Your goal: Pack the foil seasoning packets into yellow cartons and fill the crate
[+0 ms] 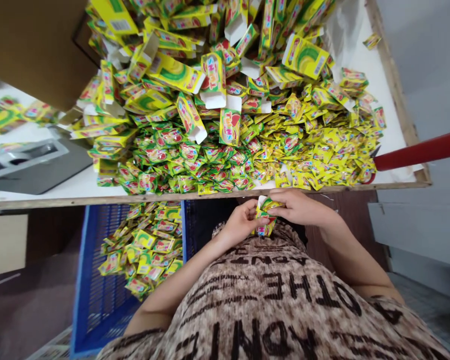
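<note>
The white table [354,35] beyond my fingers [248,210] bears heaped sachets [213,162] and cartons [174,72]. My left hand [240,221] and right hand [302,207], fingertips nearly closed, pinch one small box [265,229] between them; I'm probably filling or shutting it, which calls for steadying its flap end.

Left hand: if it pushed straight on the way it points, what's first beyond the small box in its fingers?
Probably the right hand, which grips the same small box from the other side; exact depth is unclear from this one view.
</note>
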Action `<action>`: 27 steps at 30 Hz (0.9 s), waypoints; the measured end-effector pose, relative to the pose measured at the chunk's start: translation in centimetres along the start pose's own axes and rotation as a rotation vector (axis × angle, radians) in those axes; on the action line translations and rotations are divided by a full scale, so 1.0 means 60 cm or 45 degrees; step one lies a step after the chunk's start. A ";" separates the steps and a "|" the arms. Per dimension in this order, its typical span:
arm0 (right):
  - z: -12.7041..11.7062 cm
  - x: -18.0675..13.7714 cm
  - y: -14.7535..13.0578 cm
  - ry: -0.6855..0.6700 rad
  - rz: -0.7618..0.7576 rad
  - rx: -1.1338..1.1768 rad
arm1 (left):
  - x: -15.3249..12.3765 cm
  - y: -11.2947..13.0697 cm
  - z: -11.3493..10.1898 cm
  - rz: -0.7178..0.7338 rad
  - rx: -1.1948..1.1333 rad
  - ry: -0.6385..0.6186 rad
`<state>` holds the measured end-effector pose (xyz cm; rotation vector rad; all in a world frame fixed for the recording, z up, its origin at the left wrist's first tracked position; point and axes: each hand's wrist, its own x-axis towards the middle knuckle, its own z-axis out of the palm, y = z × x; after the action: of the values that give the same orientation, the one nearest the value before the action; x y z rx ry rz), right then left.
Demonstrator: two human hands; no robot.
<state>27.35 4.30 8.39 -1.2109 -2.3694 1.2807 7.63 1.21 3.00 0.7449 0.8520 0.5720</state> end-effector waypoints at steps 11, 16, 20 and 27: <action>0.034 0.013 0.005 0.450 -0.016 0.025 | 0.002 -0.007 -0.004 0.115 0.044 0.010; 0.068 -0.002 0.012 0.413 -0.047 0.060 | 0.006 -0.004 -0.008 0.112 0.001 0.000; 0.072 -0.020 0.017 0.593 0.046 0.037 | 0.008 -0.011 -0.013 0.095 -0.119 0.054; 0.086 -0.027 0.022 0.680 0.104 0.114 | 0.003 -0.020 -0.016 0.102 -0.127 0.080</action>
<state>26.54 0.36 4.56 -1.4186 -1.8796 0.9203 7.12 0.90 1.58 0.6754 0.8480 0.7069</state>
